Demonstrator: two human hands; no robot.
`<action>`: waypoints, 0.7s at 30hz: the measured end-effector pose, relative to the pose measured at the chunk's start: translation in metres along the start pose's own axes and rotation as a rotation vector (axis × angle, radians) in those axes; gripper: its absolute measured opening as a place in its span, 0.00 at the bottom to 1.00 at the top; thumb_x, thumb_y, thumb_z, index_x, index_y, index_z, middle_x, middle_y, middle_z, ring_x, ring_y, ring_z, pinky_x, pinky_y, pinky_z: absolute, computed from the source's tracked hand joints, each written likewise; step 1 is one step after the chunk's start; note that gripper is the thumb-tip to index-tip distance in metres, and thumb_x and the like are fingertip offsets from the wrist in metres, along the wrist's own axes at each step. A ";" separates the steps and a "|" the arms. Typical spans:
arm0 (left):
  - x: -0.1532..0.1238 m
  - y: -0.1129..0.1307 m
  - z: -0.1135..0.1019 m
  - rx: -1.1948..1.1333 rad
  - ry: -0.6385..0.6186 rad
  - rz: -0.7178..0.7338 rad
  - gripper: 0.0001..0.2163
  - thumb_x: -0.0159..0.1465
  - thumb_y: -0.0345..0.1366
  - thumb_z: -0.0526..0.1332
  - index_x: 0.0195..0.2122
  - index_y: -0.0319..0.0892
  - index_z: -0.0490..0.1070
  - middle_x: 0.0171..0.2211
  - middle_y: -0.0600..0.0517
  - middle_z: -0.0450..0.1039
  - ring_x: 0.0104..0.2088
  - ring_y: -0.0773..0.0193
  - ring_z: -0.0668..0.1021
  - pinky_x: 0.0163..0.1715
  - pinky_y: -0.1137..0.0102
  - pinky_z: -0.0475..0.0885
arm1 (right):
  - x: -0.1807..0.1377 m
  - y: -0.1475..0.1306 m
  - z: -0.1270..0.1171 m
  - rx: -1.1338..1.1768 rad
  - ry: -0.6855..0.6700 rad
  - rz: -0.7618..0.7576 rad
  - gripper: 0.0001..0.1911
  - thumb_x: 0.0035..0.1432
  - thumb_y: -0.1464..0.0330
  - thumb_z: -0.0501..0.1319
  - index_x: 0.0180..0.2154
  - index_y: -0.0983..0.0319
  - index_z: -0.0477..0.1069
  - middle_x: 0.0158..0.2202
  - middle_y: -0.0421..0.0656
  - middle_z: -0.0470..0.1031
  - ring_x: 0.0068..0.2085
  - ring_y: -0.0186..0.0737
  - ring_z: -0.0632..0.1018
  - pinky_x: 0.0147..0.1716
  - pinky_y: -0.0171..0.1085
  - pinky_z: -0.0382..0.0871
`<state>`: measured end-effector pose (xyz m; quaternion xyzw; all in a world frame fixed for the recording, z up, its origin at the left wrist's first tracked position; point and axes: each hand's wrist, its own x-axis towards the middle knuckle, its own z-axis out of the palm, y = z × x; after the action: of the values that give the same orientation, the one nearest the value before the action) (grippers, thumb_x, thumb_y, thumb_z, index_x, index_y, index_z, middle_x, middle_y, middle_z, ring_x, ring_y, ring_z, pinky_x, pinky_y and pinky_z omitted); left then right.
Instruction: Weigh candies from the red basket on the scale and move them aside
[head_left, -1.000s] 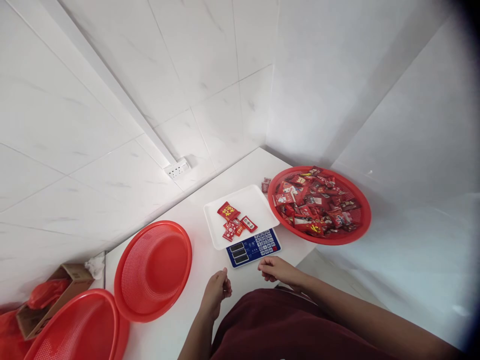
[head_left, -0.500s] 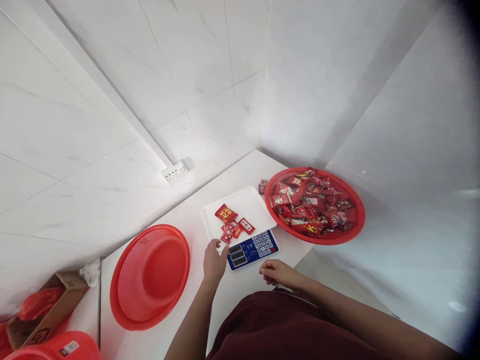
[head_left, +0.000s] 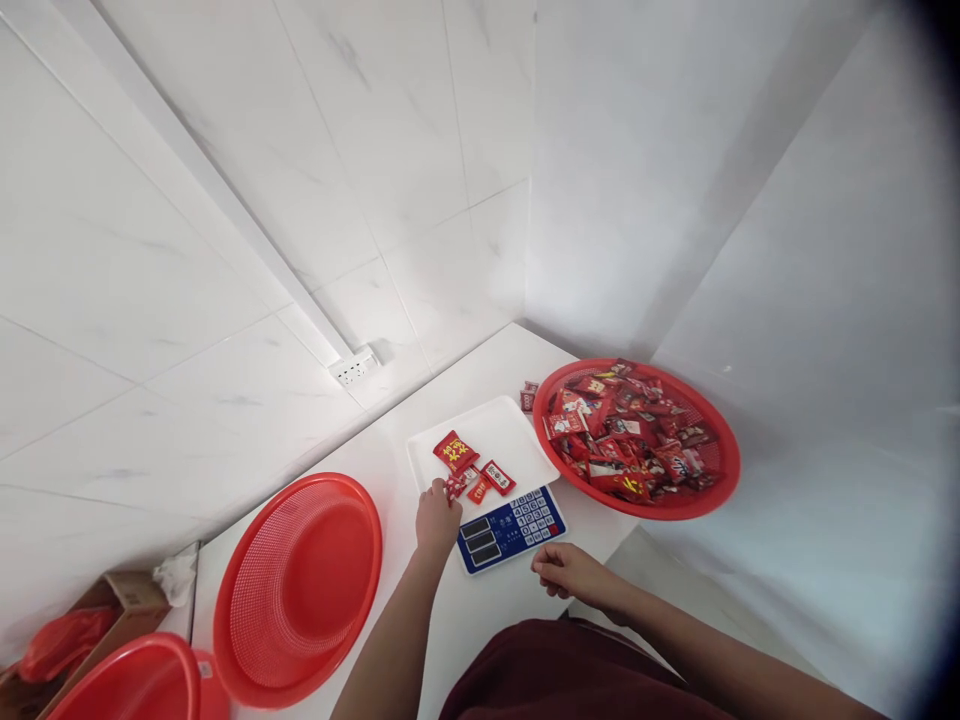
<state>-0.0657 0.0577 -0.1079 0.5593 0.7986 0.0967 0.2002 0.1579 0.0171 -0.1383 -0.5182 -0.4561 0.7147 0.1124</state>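
My left hand (head_left: 439, 518) reaches over the near left edge of the scale's white pan (head_left: 517, 440). Its fingers are closed on a small red-and-white snack packet (head_left: 455, 487), which they partly cover. Beside it on the pan lie a larger red packet with yellow lettering (head_left: 455, 452), a small red packet (head_left: 478, 488) and a red packet with a white label (head_left: 498, 477). My right hand (head_left: 568, 572) is held in a loose fist just in front of the scale's blue keypad panel (head_left: 514, 528), with nothing visible in it.
A red basket (head_left: 727, 480) full of red packets stands right of the scale, with loose packets (head_left: 528, 396) behind it. An empty red basket (head_left: 367, 560) sits to the left. Further left are another red basket (head_left: 187, 660) and a cardboard box (head_left: 142, 592). Walls bound the table.
My left hand has moved onto the pan, and its fingers have closed on the red-and-white packet. My right hand stays curled near the scale. The view has tilted slightly.
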 end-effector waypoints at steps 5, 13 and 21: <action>-0.021 -0.046 -0.039 0.005 0.148 -0.124 0.14 0.59 0.32 0.53 0.47 0.41 0.63 0.40 0.45 0.72 0.41 0.57 0.74 0.36 0.67 0.66 | 0.028 -0.031 -0.008 -0.446 0.194 -0.312 0.06 0.52 0.70 0.54 0.31 0.61 0.69 0.30 0.41 0.74 0.33 0.37 0.74 0.35 0.37 0.66; -0.058 -0.091 -0.031 0.077 0.276 -0.191 0.23 0.61 0.36 0.50 0.57 0.35 0.56 0.56 0.36 0.60 0.56 0.44 0.63 0.49 0.53 0.62 | 0.075 -0.079 -0.010 -1.044 0.296 -0.554 0.20 0.55 0.70 0.54 0.50 0.60 0.68 0.53 0.48 0.66 0.53 0.47 0.65 0.49 0.40 0.61; -0.048 -0.048 0.007 0.008 0.155 0.035 0.20 0.61 0.34 0.52 0.55 0.37 0.61 0.55 0.42 0.63 0.56 0.53 0.64 0.54 0.60 0.60 | 0.093 -0.083 0.003 -1.165 0.247 -0.565 0.19 0.56 0.74 0.53 0.49 0.59 0.70 0.52 0.50 0.67 0.52 0.49 0.65 0.47 0.42 0.62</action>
<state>-0.0892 -0.0042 -0.1222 0.5646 0.8023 0.1400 0.1337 0.0884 0.1206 -0.1338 -0.4326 -0.8705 0.2294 0.0485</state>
